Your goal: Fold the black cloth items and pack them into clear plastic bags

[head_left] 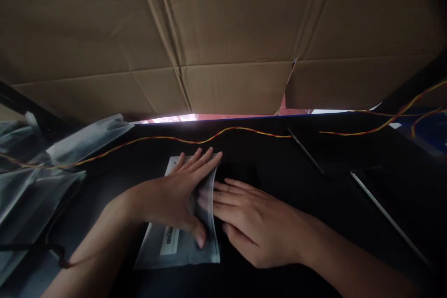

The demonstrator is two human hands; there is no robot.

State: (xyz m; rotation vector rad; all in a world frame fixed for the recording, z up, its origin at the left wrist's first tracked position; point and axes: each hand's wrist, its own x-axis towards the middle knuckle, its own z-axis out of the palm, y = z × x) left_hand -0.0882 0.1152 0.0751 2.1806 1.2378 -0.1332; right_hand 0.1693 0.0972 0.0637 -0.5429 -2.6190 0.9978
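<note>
A translucent grey plastic bag (174,247) with a white barcode label lies flat on the dark table (286,181). My left hand (174,191) rests flat on top of the bag, fingers stretched forward and thumb pressing near its right edge. My right hand (251,221) lies beside it with the fingertips slid into the bag's open right edge, under the plastic. A dark flat item (240,172) sits just beyond the right fingers; I cannot make out whether it is partly inside the bag.
A large cardboard sheet (223,32) hangs over the far side. A red-and-yellow twisted wire (230,130) runs across the table. Crumpled plastic bags (38,172) pile at the left. A dark flat panel with a silver edge (387,209) lies at the right.
</note>
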